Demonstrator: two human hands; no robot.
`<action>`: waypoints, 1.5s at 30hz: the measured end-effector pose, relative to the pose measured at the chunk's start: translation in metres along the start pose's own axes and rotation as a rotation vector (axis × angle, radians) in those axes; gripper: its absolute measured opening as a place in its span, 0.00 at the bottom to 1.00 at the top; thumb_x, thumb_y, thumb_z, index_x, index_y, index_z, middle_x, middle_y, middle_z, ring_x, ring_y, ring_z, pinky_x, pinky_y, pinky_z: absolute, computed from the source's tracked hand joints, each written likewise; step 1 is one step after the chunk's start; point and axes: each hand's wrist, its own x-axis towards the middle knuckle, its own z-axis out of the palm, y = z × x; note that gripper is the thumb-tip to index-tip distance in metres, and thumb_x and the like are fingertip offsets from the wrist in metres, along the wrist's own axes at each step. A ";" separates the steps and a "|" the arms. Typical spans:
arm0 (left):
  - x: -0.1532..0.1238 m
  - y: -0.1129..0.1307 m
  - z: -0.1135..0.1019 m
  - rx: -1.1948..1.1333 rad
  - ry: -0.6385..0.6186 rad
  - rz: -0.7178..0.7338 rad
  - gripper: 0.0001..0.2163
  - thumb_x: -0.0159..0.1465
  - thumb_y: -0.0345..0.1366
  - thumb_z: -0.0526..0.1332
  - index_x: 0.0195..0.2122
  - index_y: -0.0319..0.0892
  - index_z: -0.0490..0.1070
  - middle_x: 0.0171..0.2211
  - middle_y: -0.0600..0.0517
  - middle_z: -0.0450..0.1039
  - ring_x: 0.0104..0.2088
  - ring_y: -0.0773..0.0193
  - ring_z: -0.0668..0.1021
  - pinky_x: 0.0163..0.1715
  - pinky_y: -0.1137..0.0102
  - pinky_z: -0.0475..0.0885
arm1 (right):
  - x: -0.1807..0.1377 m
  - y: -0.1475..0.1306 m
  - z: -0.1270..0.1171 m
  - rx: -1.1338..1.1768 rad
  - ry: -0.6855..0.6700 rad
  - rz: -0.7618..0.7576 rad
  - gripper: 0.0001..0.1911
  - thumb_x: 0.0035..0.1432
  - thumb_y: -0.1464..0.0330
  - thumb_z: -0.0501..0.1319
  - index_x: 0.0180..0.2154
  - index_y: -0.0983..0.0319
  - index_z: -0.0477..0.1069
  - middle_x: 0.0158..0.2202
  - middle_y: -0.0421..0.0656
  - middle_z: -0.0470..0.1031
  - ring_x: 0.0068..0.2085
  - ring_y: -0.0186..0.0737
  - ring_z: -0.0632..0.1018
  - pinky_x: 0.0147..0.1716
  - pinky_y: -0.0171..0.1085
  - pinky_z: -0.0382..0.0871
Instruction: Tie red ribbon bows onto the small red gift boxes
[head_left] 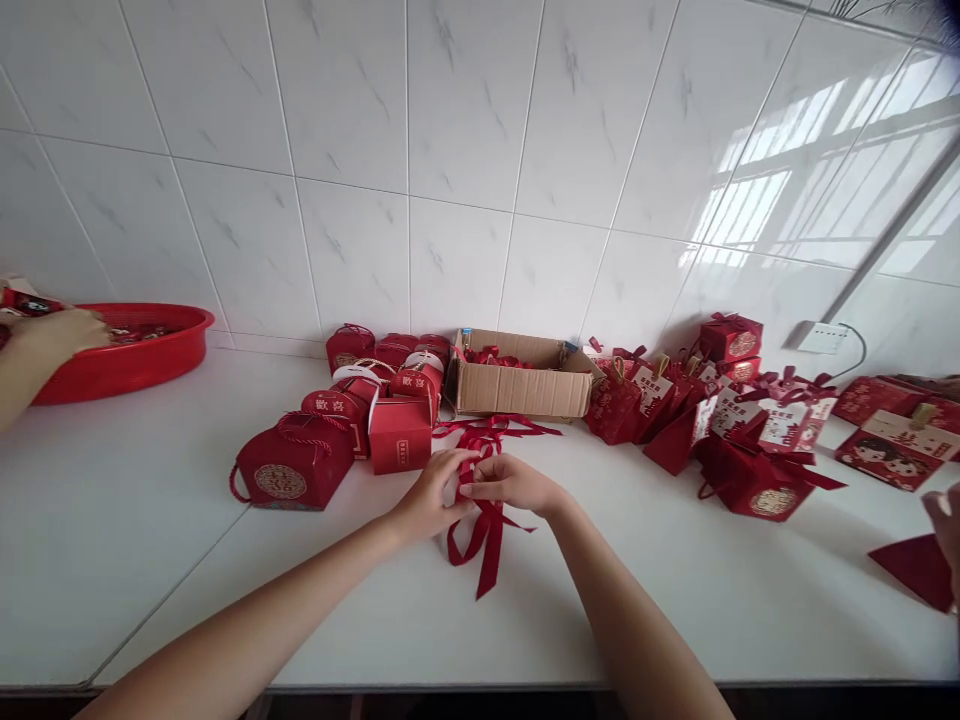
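Note:
Several strands of dark red ribbon [491, 555] lie on the white counter in front of me, with loose ends spread both behind and before my hands. My left hand [433, 497] curls in from the left, its thumb and fingers closed on the ribbon. From the right, my right hand [521, 484] pinches the same ribbon, fingertips almost meeting those of the left. Exactly what sits between the fingertips is partly hidden. Just left of my hands stands a red gift box [401, 437], beside a larger red box [296, 462] with a rope handle and a gold round emblem.
An open cardboard box [525, 390] with red ribbon inside stands against the tiled wall. Many red gift boxes [757, 480] crowd the right side. Another person's hand [56, 335] reaches over a red basin [150, 365] at left; at the right edge, another hand [946, 525] touches a red piece.

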 end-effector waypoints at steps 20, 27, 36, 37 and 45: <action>0.008 0.015 -0.024 -0.979 -0.023 -0.543 0.04 0.58 0.32 0.57 0.33 0.42 0.60 0.17 0.60 0.62 0.20 0.69 0.67 0.23 0.73 0.59 | -0.017 0.029 -0.015 1.142 0.523 -0.146 0.08 0.52 0.69 0.60 0.37 0.57 0.71 0.37 0.36 0.76 0.32 0.31 0.76 0.27 0.30 0.68; 0.009 0.015 -0.027 -0.960 -0.030 -0.579 0.05 0.58 0.33 0.57 0.35 0.40 0.62 0.18 0.59 0.62 0.19 0.71 0.66 0.24 0.72 0.58 | -0.023 0.046 -0.042 1.118 0.808 -0.351 0.03 0.57 0.66 0.60 0.34 0.55 0.72 0.41 0.35 0.78 0.45 0.31 0.77 0.34 0.30 0.72; 0.010 0.026 -0.041 -0.983 0.013 -0.474 0.05 0.59 0.33 0.58 0.36 0.41 0.63 0.23 0.56 0.68 0.22 0.70 0.68 0.26 0.72 0.60 | -0.040 0.067 -0.076 1.379 1.034 -0.481 0.04 0.56 0.67 0.63 0.28 0.56 0.72 0.25 0.30 0.77 0.34 0.27 0.80 0.30 0.27 0.72; 0.010 0.025 -0.042 -0.979 0.024 -0.460 0.05 0.59 0.33 0.58 0.36 0.41 0.63 0.23 0.56 0.67 0.22 0.70 0.68 0.26 0.72 0.60 | -0.043 0.068 -0.079 1.388 1.062 -0.509 0.05 0.57 0.67 0.63 0.28 0.56 0.72 0.25 0.29 0.77 0.34 0.26 0.80 0.30 0.27 0.72; 0.007 0.030 -0.045 -0.922 -0.106 -0.383 0.06 0.58 0.36 0.61 0.34 0.41 0.64 0.24 0.54 0.71 0.23 0.69 0.71 0.26 0.72 0.63 | -0.075 0.081 -0.105 1.450 1.254 -0.726 0.12 0.60 0.68 0.58 0.23 0.57 0.70 0.22 0.28 0.76 0.33 0.25 0.80 0.31 0.26 0.73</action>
